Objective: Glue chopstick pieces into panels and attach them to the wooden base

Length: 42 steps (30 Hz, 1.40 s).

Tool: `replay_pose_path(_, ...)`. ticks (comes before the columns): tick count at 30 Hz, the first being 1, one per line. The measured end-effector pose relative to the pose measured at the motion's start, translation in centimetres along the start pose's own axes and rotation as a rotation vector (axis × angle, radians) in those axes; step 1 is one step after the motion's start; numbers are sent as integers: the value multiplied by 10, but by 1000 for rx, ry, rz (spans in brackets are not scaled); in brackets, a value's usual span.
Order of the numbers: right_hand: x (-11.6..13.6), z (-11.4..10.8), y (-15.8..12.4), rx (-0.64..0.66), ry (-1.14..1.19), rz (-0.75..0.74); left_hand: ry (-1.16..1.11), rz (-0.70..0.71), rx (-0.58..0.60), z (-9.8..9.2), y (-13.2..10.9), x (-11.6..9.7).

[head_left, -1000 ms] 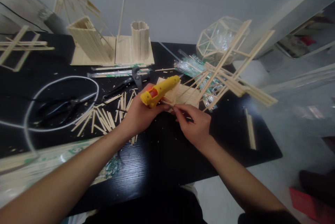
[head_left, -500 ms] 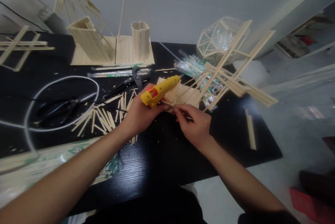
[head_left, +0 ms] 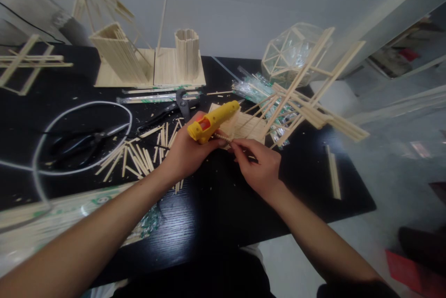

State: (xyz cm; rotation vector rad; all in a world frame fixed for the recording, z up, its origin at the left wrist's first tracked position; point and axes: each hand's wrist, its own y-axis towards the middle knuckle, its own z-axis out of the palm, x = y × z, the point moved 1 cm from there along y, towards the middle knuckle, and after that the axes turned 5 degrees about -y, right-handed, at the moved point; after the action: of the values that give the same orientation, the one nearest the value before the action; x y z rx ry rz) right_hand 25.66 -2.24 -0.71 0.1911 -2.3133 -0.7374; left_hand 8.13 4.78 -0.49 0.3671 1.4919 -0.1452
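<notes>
My left hand is closed around a yellow hot glue gun, its nozzle pointing up and to the right. The left thumb lies against a short row of thin wooden sticks. My right hand pinches at the right end of that row with thumb and forefinger; exactly what lies between those fingertips is too small to make out. Just beyond both hands is a flat panel of glued sticks. A tall frame of wooden sticks stands at its right side.
Loose cut sticks and dark-handled pliers lie to the left, near a looped white cord. Behind stand stick-built vases. Plastic-wrapped sticks lie at the front left. A short stick bundle is near the right edge.
</notes>
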Motion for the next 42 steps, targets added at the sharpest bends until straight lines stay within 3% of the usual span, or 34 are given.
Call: replay_pose_path(42, -1, 1, 1, 6, 23, 18, 9, -1, -3, -1, 0, 1)
